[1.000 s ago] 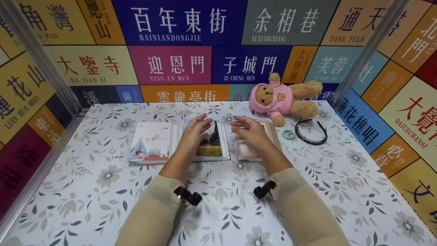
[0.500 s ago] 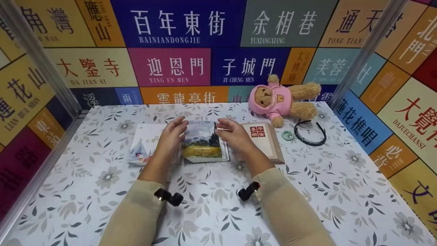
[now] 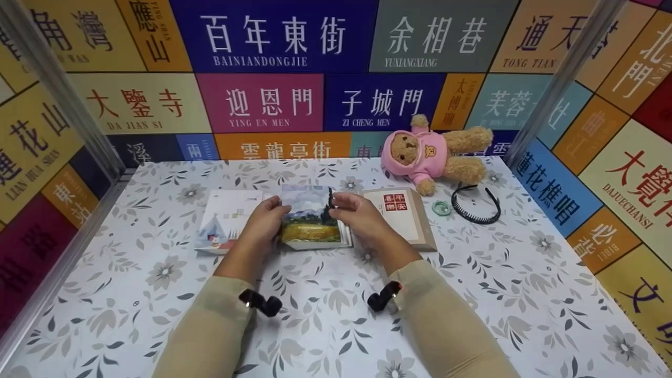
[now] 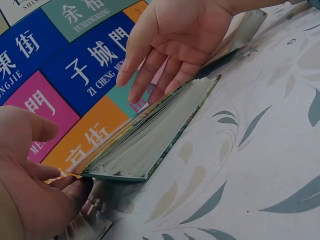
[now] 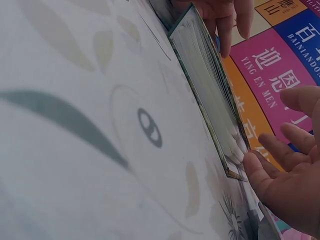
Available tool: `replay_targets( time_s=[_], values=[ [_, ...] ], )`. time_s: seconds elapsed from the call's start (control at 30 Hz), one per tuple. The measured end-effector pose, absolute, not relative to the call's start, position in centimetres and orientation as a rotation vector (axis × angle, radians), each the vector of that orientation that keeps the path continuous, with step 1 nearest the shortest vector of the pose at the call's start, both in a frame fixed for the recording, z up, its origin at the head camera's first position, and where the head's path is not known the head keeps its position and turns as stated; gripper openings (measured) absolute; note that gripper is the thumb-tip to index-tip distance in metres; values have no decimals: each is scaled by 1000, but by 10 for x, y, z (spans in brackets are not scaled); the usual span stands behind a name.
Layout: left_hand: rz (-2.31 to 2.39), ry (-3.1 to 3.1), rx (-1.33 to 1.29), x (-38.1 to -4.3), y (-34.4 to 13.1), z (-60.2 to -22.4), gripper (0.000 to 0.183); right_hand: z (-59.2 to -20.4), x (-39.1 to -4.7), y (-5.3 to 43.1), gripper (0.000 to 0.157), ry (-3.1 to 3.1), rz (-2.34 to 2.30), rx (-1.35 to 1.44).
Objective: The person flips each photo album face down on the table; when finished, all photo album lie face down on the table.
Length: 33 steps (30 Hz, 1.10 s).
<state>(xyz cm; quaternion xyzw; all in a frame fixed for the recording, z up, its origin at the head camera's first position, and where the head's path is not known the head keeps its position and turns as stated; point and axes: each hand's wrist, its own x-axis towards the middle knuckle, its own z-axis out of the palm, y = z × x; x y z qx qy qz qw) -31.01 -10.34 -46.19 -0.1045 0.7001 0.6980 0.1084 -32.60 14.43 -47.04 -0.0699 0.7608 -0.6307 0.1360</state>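
Note:
A thick hardback book (image 3: 310, 220) with a painted landscape cover lies flat on the table between my hands. My left hand (image 3: 268, 218) is at its left side, fingers loosely bent, fingertips right at the edge of the cover. On the opposite side my right hand (image 3: 359, 212) has its fingers spread and relaxed, tips close to the right edge. The left wrist view shows the book's page block (image 4: 155, 135) facing the camera, with the left hand (image 4: 30, 175) by one corner. Seen from the right wrist, the right hand (image 5: 290, 165) is beside the other corner, palm turned inward.
A white illustrated book (image 3: 226, 215) lies to the left, partly behind the left hand. To the right is a beige book (image 3: 399, 215) with a red square. Beyond it are a green hair tie (image 3: 441, 208), a black headband (image 3: 476, 206) and a pink-hooded teddy bear (image 3: 430, 155).
Both hands have moved left, uncovering the landscape book and the beige book. Over the last half second the fingers have come down to the landscape book's sides.

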Motion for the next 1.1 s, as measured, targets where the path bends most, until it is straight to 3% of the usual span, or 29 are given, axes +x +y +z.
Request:
replay_targets(
  time_s=[0.3, 0.7, 1.1],
  values=[
    [1895, 2199, -225, -310, -101, -468, 61, -469, -322, 142, 63, 2231, -1732, -238],
    [2023, 2043, -378, -310, -106, -457, 68, -466, -314, 136, 71, 2162, -1668, -332],
    [2235, 1870, -162, -300, -97, -439, 55, -443, -298, 126, 73, 2375, -1500, -375]
  ],
)
